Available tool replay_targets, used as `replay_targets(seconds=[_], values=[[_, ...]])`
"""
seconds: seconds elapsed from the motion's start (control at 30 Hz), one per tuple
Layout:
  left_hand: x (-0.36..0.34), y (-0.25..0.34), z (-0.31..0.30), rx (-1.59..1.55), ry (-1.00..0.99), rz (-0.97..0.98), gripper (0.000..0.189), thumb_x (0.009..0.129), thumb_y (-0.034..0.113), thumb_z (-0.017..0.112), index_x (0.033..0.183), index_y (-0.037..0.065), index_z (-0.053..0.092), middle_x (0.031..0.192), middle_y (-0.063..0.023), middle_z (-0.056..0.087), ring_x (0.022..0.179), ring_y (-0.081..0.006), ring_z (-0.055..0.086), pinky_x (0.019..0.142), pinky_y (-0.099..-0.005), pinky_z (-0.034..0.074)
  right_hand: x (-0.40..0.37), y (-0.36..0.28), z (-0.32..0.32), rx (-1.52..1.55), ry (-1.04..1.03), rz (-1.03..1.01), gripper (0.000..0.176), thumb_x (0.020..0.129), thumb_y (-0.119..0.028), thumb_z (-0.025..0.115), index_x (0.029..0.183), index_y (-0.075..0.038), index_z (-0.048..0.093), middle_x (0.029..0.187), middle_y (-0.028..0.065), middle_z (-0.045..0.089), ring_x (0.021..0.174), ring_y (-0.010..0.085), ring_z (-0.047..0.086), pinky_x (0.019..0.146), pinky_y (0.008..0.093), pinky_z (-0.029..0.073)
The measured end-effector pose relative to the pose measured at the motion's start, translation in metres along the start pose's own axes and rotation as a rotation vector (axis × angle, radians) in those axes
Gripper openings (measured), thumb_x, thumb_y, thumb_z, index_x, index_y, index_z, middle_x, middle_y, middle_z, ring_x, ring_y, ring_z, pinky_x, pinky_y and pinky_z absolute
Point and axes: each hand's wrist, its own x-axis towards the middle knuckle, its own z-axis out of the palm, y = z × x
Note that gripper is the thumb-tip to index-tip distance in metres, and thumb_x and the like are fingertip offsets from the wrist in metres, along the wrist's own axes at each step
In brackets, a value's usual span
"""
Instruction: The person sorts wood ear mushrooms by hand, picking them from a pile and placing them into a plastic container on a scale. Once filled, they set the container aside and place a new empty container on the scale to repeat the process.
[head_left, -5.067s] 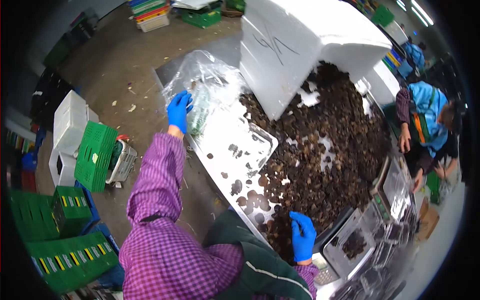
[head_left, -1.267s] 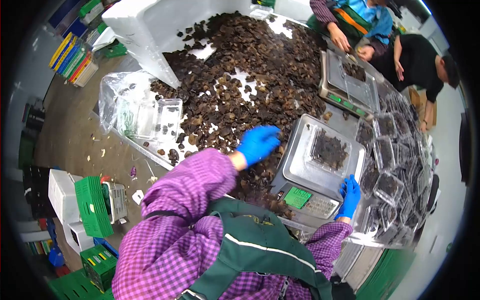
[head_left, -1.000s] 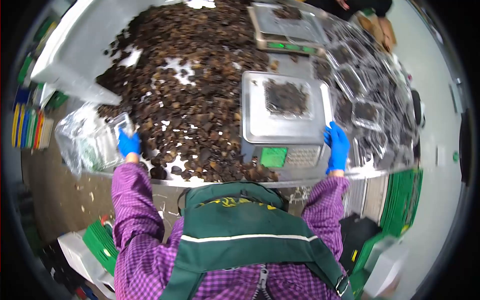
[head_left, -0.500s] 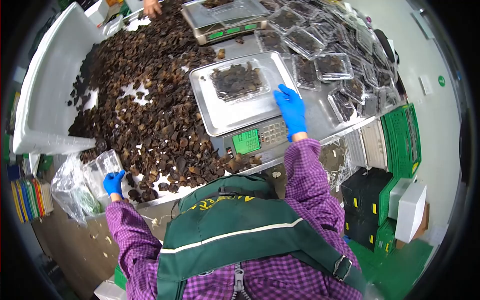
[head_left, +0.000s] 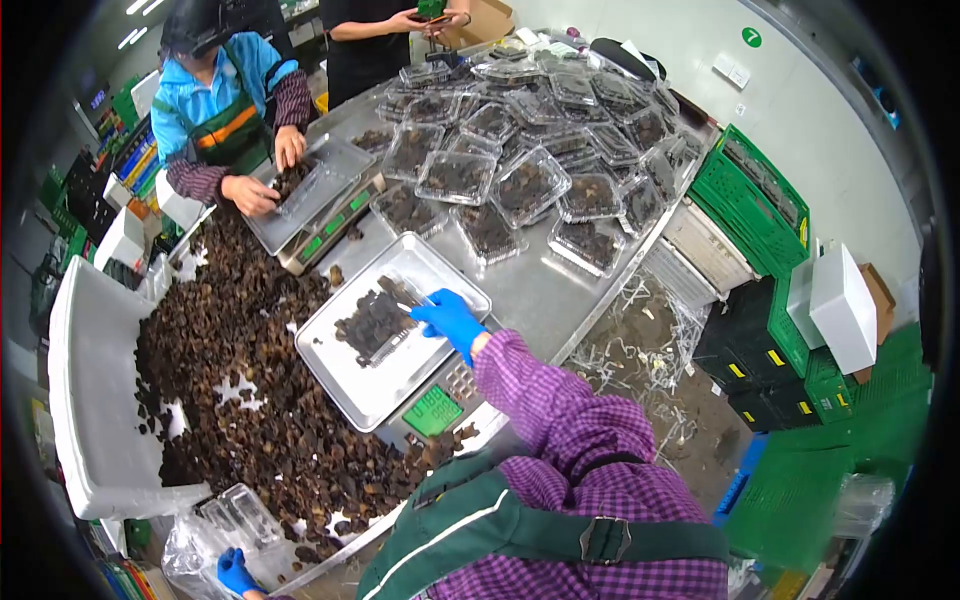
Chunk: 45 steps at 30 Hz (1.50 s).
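Note:
On the metal weighing tray (head_left: 345, 393) of a digital scale (head_left: 433, 410) lies a clear plastic container holding dark, dried pieces like wood ear fungus (head_left: 373, 322). My right hand (head_left: 450, 322), in a blue glove, grips the container's right edge with its fingertips. My left hand (head_left: 236, 573), also gloved in blue, is low at the table's near left edge. Its fingers are loosely bent and apart, with nothing visible in them. Just beyond it lie empty clear containers (head_left: 240, 512) in a plastic bag (head_left: 185, 555). A wide heap of loose fungus (head_left: 260, 440) spreads left of the scale.
Many filled, lidded containers (head_left: 530, 185) are piled at the back right. Another scale (head_left: 325, 225) stands farther off, where a co-worker (head_left: 225, 110) handles fungus. A white foam box (head_left: 90, 390) borders the heap. Green crates (head_left: 750, 200) stand right of the table.
The view has swung right and upward, bringing the co-worker into sight. My right hand has moved from the tray's edge onto the container. My left hand is now farther from the empty containers.

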Motion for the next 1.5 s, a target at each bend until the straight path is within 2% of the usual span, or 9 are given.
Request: replay_targets(seconds=[0.07,0.37,0.47,0.53,0.6,0.83,1.13,1.4,1.5], values=[[-0.060,0.081,0.024,0.407,0.122,0.057,0.031,0.073,0.029,0.077,0.085,0.002,0.068,0.078,-0.0078,0.067,0.066,-0.0168,0.057,0.065,-0.0309,0.048,-0.013,-0.023,-0.028,0.026,0.042,-0.021,0.035,0.073,-0.016,0.073,0.097,0.003,0.055,0.083,0.0090,0.058,0.067,0.0150,0.059,0.050,0.0268,0.052],[-0.108,0.196,0.102,0.194,0.454,0.208,0.031,0.081,0.030,0.071,0.090,0.000,0.066,0.082,-0.0086,0.067,0.072,-0.0178,0.059,0.068,-0.0300,0.050,0.024,-0.128,-0.245,0.830,0.291,-0.413,0.013,0.083,-0.017,0.064,0.077,-0.008,0.057,0.062,-0.0005,0.052,0.050,0.0095,0.047,0.045,0.0247,0.037],[-0.103,0.220,0.130,0.669,0.498,0.180,0.031,0.081,0.030,0.070,0.090,0.000,0.067,0.080,-0.0087,0.066,0.069,-0.0169,0.059,0.066,-0.0311,0.050,0.054,-0.177,-0.308,0.622,0.554,-0.613,0.009,0.087,-0.014,0.060,0.086,-0.006,0.056,0.076,0.0024,0.056,0.069,0.0132,0.057,0.062,0.0249,0.050],[-0.115,0.298,0.182,-0.153,0.383,0.402,0.020,0.083,0.001,0.061,0.102,-0.004,0.063,0.097,-0.0066,0.065,0.082,-0.0146,0.059,0.076,-0.0278,0.048,0.086,-0.196,-0.346,0.589,0.484,-0.698,0.036,0.088,-0.020,0.057,0.117,0.001,0.050,0.106,0.0111,0.055,0.094,0.0206,0.058,0.084,0.0306,0.049],[-0.126,0.336,0.207,-0.006,0.216,0.430,0.024,0.086,-0.003,0.055,0.109,-0.006,0.060,0.114,-0.0108,0.060,0.100,-0.0171,0.056,0.093,-0.0288,0.041,0.091,-0.213,-0.337,0.555,0.490,-0.637,0.041,0.089,-0.022,0.057,0.124,-0.003,0.048,0.108,0.0098,0.056,0.096,0.0204,0.058,0.084,0.0321,0.049],[-0.178,0.429,0.362,0.081,-0.082,0.721,0.044,0.069,-0.014,0.055,0.105,0.007,0.066,0.093,-0.0107,0.063,0.082,-0.0235,0.061,0.075,-0.0298,0.048,0.068,-0.138,-0.195,0.170,0.058,-0.302,0.036,0.093,-0.027,0.050,0.125,-0.010,0.053,0.114,0.0052,0.059,0.092,0.0131,0.056,0.081,0.0267,0.045],[-0.201,0.415,0.422,0.046,-0.589,0.915,0.049,0.076,0.024,0.070,0.121,0.012,0.055,0.125,-0.0121,0.053,0.105,-0.0303,0.053,0.091,-0.0389,0.043,0.012,-0.070,-0.038,-0.676,-0.249,-0.492,0.062,0.082,-0.018,0.065,0.136,-0.005,0.037,0.136,0.0116,0.042,0.115,0.0236,0.048,0.093,0.0345,0.040],[-0.100,0.291,0.354,0.241,-0.101,0.272,0.102,0.059,0.043,0.081,0.140,0.012,0.028,0.143,-0.0242,0.025,0.130,-0.0410,0.027,0.107,-0.0471,0.026,0.003,-0.041,-0.026,-0.793,-0.225,-0.468,0.066,0.078,0.001,0.060,0.138,-0.004,0.034,0.140,0.0115,0.038,0.128,0.0232,0.037,0.106,0.0335,0.029],[-0.062,0.264,0.337,0.447,-0.230,0.160,0.124,0.049,0.047,0.085,0.145,0.015,0.014,0.147,-0.0238,0.012,0.131,-0.0461,0.020,0.105,-0.0524,0.027,0.004,-0.032,-0.020,-0.778,-0.138,-0.538,0.064,0.079,0.005,0.056,0.138,-0.003,0.033,0.140,0.0112,0.038,0.129,0.0229,0.036,0.107,0.0333,0.027]])
